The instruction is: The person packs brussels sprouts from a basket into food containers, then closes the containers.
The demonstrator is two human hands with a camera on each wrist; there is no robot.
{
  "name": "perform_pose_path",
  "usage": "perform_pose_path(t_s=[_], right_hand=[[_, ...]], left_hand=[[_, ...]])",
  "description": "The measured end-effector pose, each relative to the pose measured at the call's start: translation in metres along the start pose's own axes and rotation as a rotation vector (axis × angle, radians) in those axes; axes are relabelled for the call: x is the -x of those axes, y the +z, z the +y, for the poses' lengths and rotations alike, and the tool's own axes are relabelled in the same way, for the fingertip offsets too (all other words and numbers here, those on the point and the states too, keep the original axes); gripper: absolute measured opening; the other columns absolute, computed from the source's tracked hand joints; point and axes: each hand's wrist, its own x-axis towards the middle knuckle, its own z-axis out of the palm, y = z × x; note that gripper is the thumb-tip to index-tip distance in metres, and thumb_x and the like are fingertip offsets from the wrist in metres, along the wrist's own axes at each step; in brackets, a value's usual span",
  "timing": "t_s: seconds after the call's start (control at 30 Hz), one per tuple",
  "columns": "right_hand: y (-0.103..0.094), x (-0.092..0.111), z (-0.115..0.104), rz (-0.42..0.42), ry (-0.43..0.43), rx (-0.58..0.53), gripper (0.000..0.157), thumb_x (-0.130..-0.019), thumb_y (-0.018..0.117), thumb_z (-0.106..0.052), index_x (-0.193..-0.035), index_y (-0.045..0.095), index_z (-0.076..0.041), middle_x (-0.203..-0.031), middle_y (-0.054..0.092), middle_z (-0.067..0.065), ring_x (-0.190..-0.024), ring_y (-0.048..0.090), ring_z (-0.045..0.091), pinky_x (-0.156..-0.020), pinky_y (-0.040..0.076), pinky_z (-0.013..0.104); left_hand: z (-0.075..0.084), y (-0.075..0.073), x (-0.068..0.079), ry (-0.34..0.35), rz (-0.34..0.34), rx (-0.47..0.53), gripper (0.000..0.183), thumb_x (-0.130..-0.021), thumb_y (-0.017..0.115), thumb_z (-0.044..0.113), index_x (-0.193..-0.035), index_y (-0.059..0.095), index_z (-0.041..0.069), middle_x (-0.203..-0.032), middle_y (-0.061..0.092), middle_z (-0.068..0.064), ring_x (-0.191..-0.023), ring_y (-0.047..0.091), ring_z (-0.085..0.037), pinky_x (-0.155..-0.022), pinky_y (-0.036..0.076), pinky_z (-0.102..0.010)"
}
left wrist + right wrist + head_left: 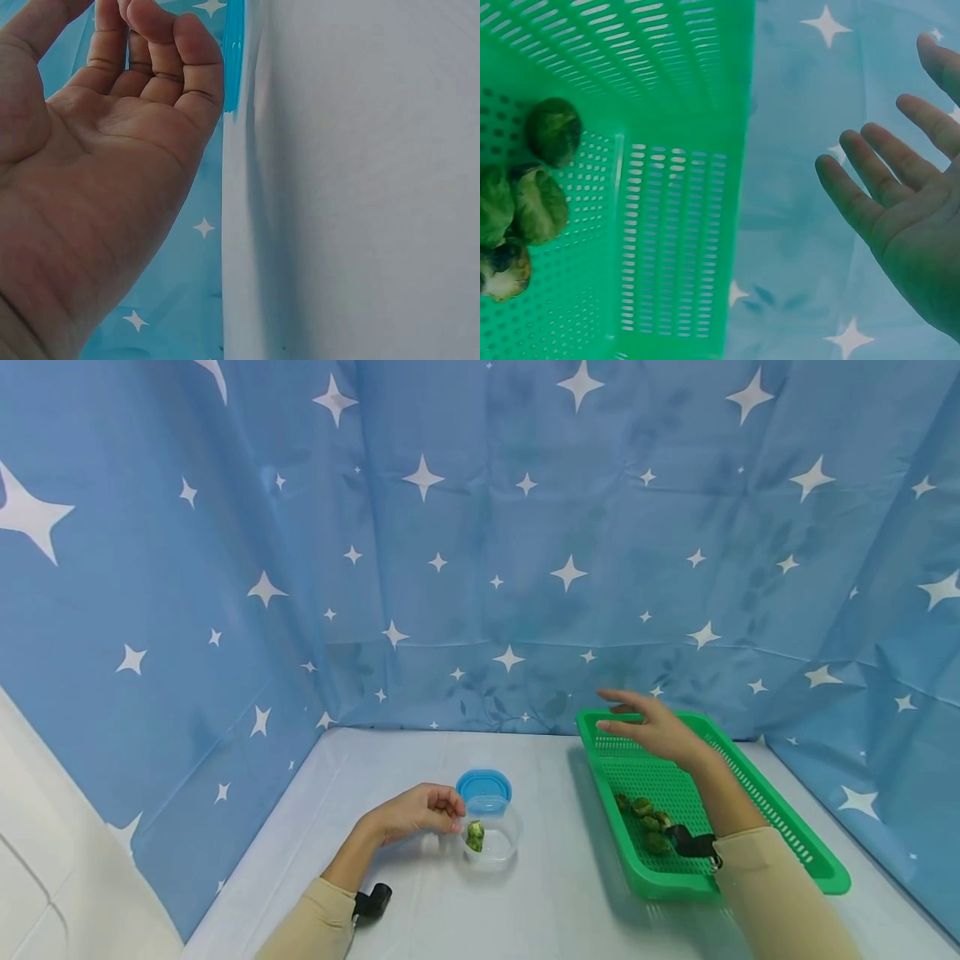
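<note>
My left hand [420,810] pinches the left rim of a small clear plastic tub [504,847] on the white table. Inside the tub, against its left side, lie one or two green Brussels sprouts [475,836]. The left wrist view shows the palm [112,165] with bent fingers; the fingertips run out of frame at the top. Over the far part of a green basket [637,883] hovers my right hand [648,727], fingers spread and holding nothing. Several Brussels sprouts [540,206] lie in the basket, partly hidden by the right forearm in the head view.
A round blue lid [480,783] lies flat just behind the tub. The white table [555,910] ends at a blue curtain [465,568] with white stars, which stands at the back and sides. The basket's raised walls are on the right.
</note>
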Motion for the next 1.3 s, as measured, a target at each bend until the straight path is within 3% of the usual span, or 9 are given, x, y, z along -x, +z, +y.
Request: perform_pose_path(t_s=[0.3,0.53,0.77,1.1,1.3], right_hand=[[0.003,-0.001,0.018,-0.004,0.024,0.022,0.064,-0.104,0.064,-0.037,-0.159,0.042,-0.012,-0.164,0.041,0.016,-0.143,0.044,0.049,-0.106,0.045,0.065],[0.004,0.0,0.025,-0.024,0.052,0.016,0.064,-0.105,0.064,-0.035,-0.158,0.042,-0.007,-0.161,0.042,0.022,-0.139,0.048,0.049,-0.103,0.048,0.062],[0.006,0.002,0.036,-0.046,0.109,0.011,0.064,-0.104,0.065,-0.037,-0.156,0.045,-0.006,-0.157,0.046,0.026,-0.138,0.051,0.047,-0.104,0.047,0.063],[0.008,-0.001,0.054,-0.152,0.13,0.032,0.059,-0.105,0.063,-0.024,-0.153,0.045,0.005,-0.153,0.047,0.032,-0.135,0.053,0.049,-0.103,0.052,0.054],[0.008,0.001,0.059,-0.21,0.15,0.032,0.057,-0.104,0.064,-0.017,-0.151,0.045,0.009,-0.15,0.05,0.034,-0.136,0.05,0.053,-0.103,0.052,0.056]], left_hand=[[0.001,0.0,-0.001,-0.003,-0.001,0.006,0.029,-0.092,0.078,0.009,-0.114,0.066,-0.005,-0.096,0.066,-0.001,-0.084,0.057,-0.015,-0.078,0.049,-0.032],[-0.001,0.0,0.0,-0.004,-0.012,-0.002,0.036,-0.093,0.075,0.008,-0.119,0.061,-0.013,-0.095,0.065,0.0,-0.084,0.058,-0.014,-0.077,0.049,-0.031],[0.0,0.0,-0.001,-0.012,-0.003,0.008,0.037,-0.093,0.075,0.007,-0.119,0.06,-0.013,-0.095,0.065,0.0,-0.084,0.058,-0.014,-0.078,0.049,-0.031],[-0.003,0.0,-0.001,0.007,-0.003,-0.006,0.037,-0.092,0.077,0.01,-0.118,0.062,-0.011,-0.096,0.065,-0.001,-0.083,0.057,-0.014,-0.077,0.049,-0.031],[-0.001,0.0,-0.001,0.009,0.0,-0.001,0.036,-0.092,0.077,0.01,-0.117,0.062,-0.011,-0.096,0.065,-0.001,-0.083,0.057,-0.015,-0.077,0.05,-0.032]])
